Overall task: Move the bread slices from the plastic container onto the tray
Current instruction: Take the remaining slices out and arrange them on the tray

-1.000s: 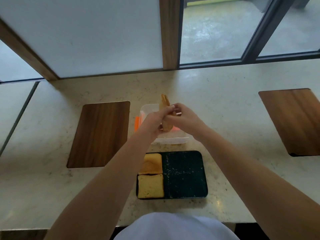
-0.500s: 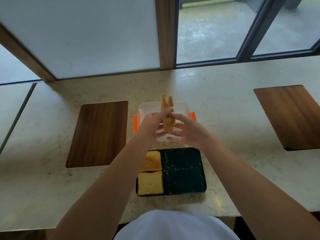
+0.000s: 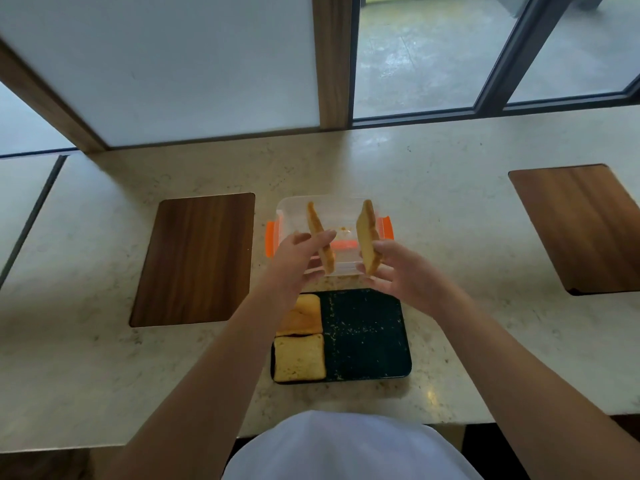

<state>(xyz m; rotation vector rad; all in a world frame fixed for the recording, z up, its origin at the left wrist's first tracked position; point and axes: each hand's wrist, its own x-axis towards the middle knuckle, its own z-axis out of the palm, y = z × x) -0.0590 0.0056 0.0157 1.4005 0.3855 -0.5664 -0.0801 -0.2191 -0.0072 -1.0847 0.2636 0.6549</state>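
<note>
**Head view: two slices, pressed together a moment ago, are now being held apart, one per hand**

Head camera is showing a change from half a second ago: the pair of golden toasted bread slices that both hands were gripping as one stack is now being separated. The left hand (image 3: 294, 261) is pinching the thinner-looking slice (image 3: 320, 237) edge-on, and the right hand (image 3: 398, 268) is clamping the other slice (image 3: 367, 237), both upright above the clear plastic container with orange clips (image 3: 287, 209), which is looking empty apart from crumbs. That is suggesting these are the last slices to place.

Nearer the counter's front edge, the black rectangular tray (image 3: 367, 341) is already carrying two square slices (image 3: 300, 337) along its left side, touching each other; its right half is bare, dark and speckled with pale crumbs. The bread is looking dry, porous and stiff. The pale marbled stone counter (image 3: 450, 209) is appearing smooth, with dark wood-grain rectangular boards (image 3: 194, 258) lying to either side.
</note>
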